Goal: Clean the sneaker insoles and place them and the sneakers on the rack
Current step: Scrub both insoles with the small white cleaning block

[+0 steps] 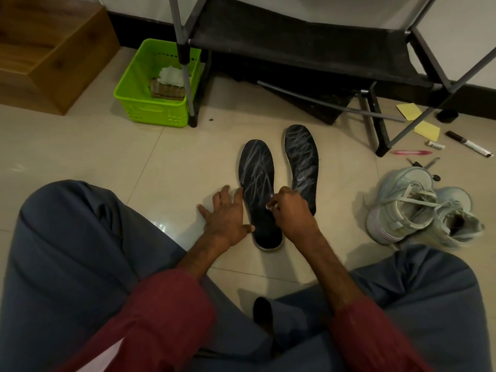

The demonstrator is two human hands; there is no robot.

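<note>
Two black insoles streaked with white marks lie side by side on the tiled floor, the left insole [257, 178] nearer me and the right insole [302, 162] a little farther. My left hand [226, 218] rests flat on the floor, fingers spread, touching the left insole's edge. My right hand [291, 210] hovers over the left insole's middle, fingers pinched on a small white object, possibly chalk or a wipe. A pair of pale sneakers [418, 210] lies at the right. The black shoe rack [308, 47] stands at the back.
A green basket [134, 98] with tissues and a cloth sits left of the rack. Yellow sticky notes [426, 128], a marker [469, 147], a pink item [410, 152] and keys lie at the right. A wooden box [48, 49] stands at the far left. My knees frame the floor space.
</note>
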